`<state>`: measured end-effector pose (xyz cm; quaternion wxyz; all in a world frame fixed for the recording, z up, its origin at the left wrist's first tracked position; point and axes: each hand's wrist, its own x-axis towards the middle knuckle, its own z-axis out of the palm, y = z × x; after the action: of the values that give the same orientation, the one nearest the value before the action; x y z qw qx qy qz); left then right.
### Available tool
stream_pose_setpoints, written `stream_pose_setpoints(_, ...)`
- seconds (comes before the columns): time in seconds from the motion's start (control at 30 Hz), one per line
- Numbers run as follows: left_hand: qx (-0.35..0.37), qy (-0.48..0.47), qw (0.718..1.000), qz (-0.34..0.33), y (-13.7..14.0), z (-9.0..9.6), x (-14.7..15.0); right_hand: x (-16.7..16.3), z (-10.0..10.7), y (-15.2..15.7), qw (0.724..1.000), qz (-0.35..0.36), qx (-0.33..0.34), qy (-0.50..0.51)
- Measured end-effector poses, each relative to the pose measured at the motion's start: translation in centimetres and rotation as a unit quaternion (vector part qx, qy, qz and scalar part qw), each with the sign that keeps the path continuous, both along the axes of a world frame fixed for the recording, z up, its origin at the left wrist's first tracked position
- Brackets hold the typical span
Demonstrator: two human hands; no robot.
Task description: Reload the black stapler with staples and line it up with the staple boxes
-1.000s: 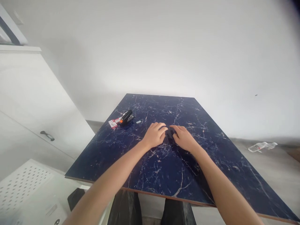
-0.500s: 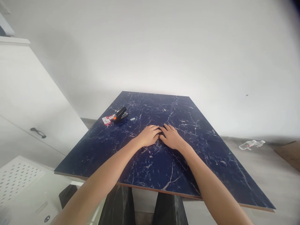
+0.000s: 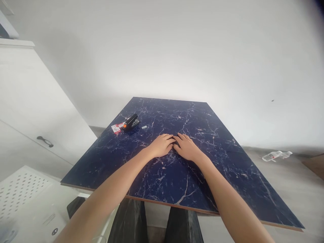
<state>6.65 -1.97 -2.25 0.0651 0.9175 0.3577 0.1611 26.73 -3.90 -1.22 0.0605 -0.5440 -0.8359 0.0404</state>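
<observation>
My left hand (image 3: 162,145) and my right hand (image 3: 186,147) rest palm down on a dark blue marble-patterned table (image 3: 162,182). Their fingertips meet near the middle of the top, and neither hand holds anything. Beyond my left hand, toward the far left, lies a black stapler (image 3: 131,123) with an orange part at its near end. Tucked against its left side is a red and white small packet (image 3: 116,128). A small pale strip (image 3: 144,127), perhaps staples, sits just right of the stapler.
A white cabinet (image 3: 37,101) with a dark handle stands at the left. Below it is a white piece with rows of holes (image 3: 22,189). Clear plastic bottles (image 3: 277,155) lie on the floor at right, near a brown cardboard piece (image 3: 315,165). A pale wall (image 3: 162,50) rises behind the table.
The view has shifted slightly, so the surroundings sit a little further right in the picture. Both hands keep their pose on the table, and the stapler stays where it was.
</observation>
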Motion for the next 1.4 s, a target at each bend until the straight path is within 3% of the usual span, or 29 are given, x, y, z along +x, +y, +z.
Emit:
stream_pose_setpoints(0.83,-0.012,-0.01,1.0,-0.005,-0.4,0.0,0.1,-0.1,-0.1,0.0,1.0,0.002,0.003,0.012)
stream_pose_setpoints(0.93,0.011,-0.029,1.0,-0.005,-0.3,0.8,0.1,0.1,-0.2,0.3,1.0,0.012,0.004,0.015)
stream_pose_setpoints(1.0,0.063,-0.067,0.995,0.039,0.4,2.1,-1.0,0.5,-0.1,0.4,1.0,0.015,-0.005,0.016)
stream_pose_setpoints(1.07,0.131,-0.121,0.974,0.142,1.4,3.7,-3.4,0.9,0.1,0.5,0.999,0.018,-0.019,0.021)
stream_pose_setpoints(1.17,0.184,-0.176,0.889,0.381,3.3,5.0,-8.9,1.2,0.4,0.5,0.999,0.021,-0.027,0.03)
stream_pose_setpoints(1.23,0.17,-0.161,0.838,0.493,4.1,4.6,-12.4,1.1,0.4,0.5,0.999,0.018,-0.024,0.029)
stream_pose_setpoints(1.3,0.095,-0.117,0.842,0.518,4.6,3.6,-14.8,0.8,0.4,0.5,0.999,0.008,-0.021,0.023)
stream_pose_setpoints(1.4,0.064,-0.056,0.868,0.49,5.0,2.2,-16.0,0.6,0.3,0.4,1.0,0.006,-0.02,0.018)
